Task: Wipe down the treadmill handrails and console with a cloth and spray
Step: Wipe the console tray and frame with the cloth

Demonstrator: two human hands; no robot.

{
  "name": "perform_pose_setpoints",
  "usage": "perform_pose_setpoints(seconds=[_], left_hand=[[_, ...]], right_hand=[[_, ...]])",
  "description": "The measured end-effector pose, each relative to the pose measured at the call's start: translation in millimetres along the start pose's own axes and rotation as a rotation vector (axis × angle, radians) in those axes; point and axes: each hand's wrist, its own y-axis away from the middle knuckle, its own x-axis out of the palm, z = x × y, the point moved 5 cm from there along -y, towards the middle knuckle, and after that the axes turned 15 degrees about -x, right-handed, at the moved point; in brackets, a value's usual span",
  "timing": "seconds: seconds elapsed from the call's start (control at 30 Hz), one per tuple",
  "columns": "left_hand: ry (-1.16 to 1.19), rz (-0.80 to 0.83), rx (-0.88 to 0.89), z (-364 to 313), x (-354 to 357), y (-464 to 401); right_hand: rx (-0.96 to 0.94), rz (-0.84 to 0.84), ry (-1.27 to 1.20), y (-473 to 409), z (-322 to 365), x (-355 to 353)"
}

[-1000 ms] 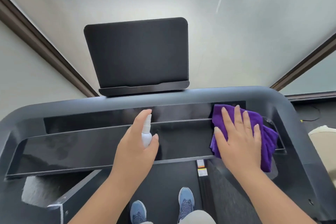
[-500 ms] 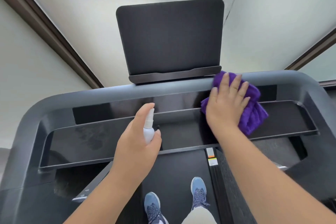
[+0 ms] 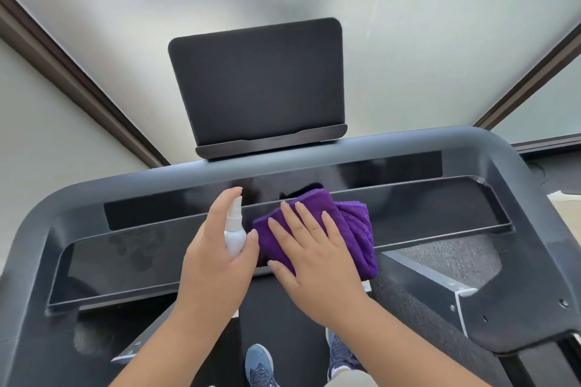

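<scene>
The treadmill's glossy black console [image 3: 125, 258] spans the view inside a grey handrail frame [image 3: 490, 148]. My left hand [image 3: 213, 261] grips a small white spray bottle [image 3: 234, 229], with the index finger on top of its nozzle. Just to its right, my right hand [image 3: 317, 254] lies flat with straight fingers on a folded purple cloth [image 3: 355, 229], pressing it onto the middle of the console. A dark tablet holder [image 3: 257, 85] stands upright behind the frame.
Smudges show on the console's left part [image 3: 132, 248]. Below are the black running belt [image 3: 292, 324] and my blue shoes [image 3: 259, 364]. Grey side rails [image 3: 471, 302] run back on the right. Walls with a dark trim [image 3: 78, 85] close in ahead.
My right hand slid the purple cloth left and down from the frame's upper right edge to the middle of the console, beside the bottle. The left hand kept its grip on the bottle.
</scene>
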Motion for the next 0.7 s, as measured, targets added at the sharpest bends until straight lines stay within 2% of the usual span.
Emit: perform_pose_setpoints(seconds=[0.13,0.27,0.37,0.5,0.7], left_hand=[[-0.013,-0.062,0.005,-14.5,12.3,2.2],[0.007,-0.110,-0.037,-26.5,27.2,3.5],[0.013,-0.121,-0.070,-32.0,35.9,5.1],[0.025,-0.145,-0.098,-32.9,35.7,2.7],[0.086,-0.157,-0.160,-9.6,23.4,1.1]], right_hand=[[0.096,-0.016,0.062,33.1,-72.8,-19.4],[0.349,-0.046,0.122,66.1,-172.1,-42.2],[0.505,-0.072,0.118,78.0,-221.8,-56.1],[0.546,-0.115,0.138,74.1,-228.9,-58.5],[0.599,-0.181,0.091,36.0,-200.1,-48.7]])
